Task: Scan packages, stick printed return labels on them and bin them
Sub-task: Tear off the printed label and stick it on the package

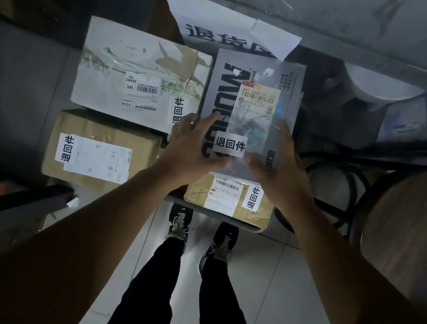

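Head camera looks straight down on a dim pile of parcels on the floor, below a white paper sign [223,26] printed with large black characters. Left hand [195,146] and right hand [280,161] are both spread with straight fingers, resting on the near end of a clear plastic pouch [254,120] that carries a yellowish barcoded shipping label. A white return sticker [230,144] with 3 black characters sits on the pouch's near edge, between the 2 hands. The pouch lies on a flat grey box with bold black lettering [219,92], which rests on a small brown carton [229,197] showing its own barcode label and return sticker. Left of the grey box lies a large white taped carton [136,75], and nearer, a brown cardboard box [101,151]; each bears a return sticker. At the right edge stands a round wooden stool top [415,229]. Black trousers and dark shoes [179,224] show on the pale tiled floor [273,271].
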